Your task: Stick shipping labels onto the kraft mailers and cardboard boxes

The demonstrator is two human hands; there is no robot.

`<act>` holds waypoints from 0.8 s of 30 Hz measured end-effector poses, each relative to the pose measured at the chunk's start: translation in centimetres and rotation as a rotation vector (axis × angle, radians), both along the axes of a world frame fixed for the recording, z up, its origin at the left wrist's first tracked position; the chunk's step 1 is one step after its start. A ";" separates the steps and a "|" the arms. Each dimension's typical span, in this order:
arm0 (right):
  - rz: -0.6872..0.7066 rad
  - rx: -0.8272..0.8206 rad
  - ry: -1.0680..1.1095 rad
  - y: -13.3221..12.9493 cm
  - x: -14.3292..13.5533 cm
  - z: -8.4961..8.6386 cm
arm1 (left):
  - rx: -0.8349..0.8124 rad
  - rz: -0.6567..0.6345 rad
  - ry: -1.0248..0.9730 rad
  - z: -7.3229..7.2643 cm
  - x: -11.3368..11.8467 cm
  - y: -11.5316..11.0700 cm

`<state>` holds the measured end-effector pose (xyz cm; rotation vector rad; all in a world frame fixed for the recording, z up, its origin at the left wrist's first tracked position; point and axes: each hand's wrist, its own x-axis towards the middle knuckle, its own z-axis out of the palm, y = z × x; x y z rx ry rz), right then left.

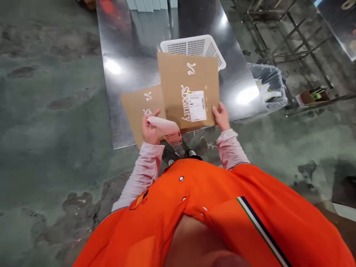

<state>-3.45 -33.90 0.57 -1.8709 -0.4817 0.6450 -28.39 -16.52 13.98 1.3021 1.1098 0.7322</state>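
Observation:
My right hand [221, 117] grips the right edge of a flat brown cardboard box [174, 81] with white lettering. On its face is a white shipping label [197, 107], which looks flat against the cardboard. My left hand [150, 129] is closed on a curling strip of label paper [167, 127], whose printed end hangs down past the table's edge. Beneath that hand lies a second brown cardboard box [139, 111], tilted at the table's front and partly covered by the first.
A white perforated basket [191, 45] stands on the metal table [122, 122] behind the box. Several pale boxes [148, 4] are at the far end. Right of the table, a clear plastic bag [271, 83] holds paper scraps, near a metal rack [300, 40] and small carton [310, 98].

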 end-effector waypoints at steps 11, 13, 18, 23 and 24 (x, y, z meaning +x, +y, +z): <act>0.389 -0.299 0.017 6.6 -7.6 0.2 | -0.285 -0.035 -0.151 7.1 0.1 -1.2; 0.522 -0.287 0.031 8.7 -12.9 1.9 | -0.252 -0.008 -0.150 7.6 0.5 -1.2; 0.569 -0.093 0.130 8.3 -14.6 6.2 | -0.244 0.115 -0.106 9.0 2.0 -0.2; 0.875 0.406 0.600 8.3 -13.1 9.2 | -0.259 0.237 0.079 8.4 1.4 4.4; 0.858 0.401 0.643 8.2 -13.5 9.5 | -0.104 0.263 0.162 8.2 0.4 5.3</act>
